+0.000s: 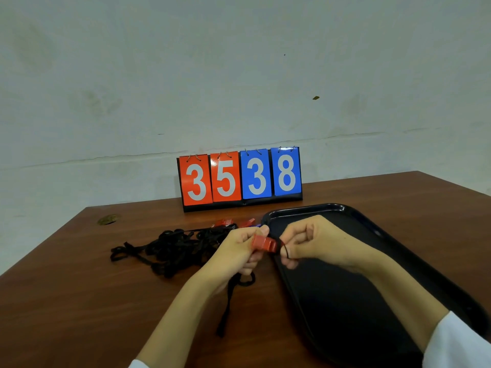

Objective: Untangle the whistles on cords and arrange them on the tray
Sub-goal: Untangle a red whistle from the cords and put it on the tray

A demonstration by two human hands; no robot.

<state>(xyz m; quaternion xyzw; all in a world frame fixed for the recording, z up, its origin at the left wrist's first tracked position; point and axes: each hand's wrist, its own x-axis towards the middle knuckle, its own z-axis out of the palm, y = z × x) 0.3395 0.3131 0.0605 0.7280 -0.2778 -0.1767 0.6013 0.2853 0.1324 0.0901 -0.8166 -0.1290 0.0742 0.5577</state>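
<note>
The red whistle is held in the air just over the left rim of the tray, between both hands. Its long axis runs left to right, parallel to the near edge of the tabletop, with the right end dipping a little. The left hand pinches the whistle's left end between thumb and curled fingers. The right hand is touching or almost touching the whistle's right end; its fingers are curled in and it pinches a small black loop of cord there. So the cord end of the whistle points towards the right hand and the tray, and that hand is the nearer one to the spot where the cord has to be worked free.

A loose strand hangs from under the left hand towards the near edge. Left of the hands lies one tangle of black cords; how many cords are in it cannot be counted. At its far side, near the tray's far left corner, lie two more red whistles, making three red ones in view; a small blue bit beside them is too blurred to name. There is one tray, with nothing visible lying in it.

Near the far edge stands one scoreboard showing 35 and 38.
</note>
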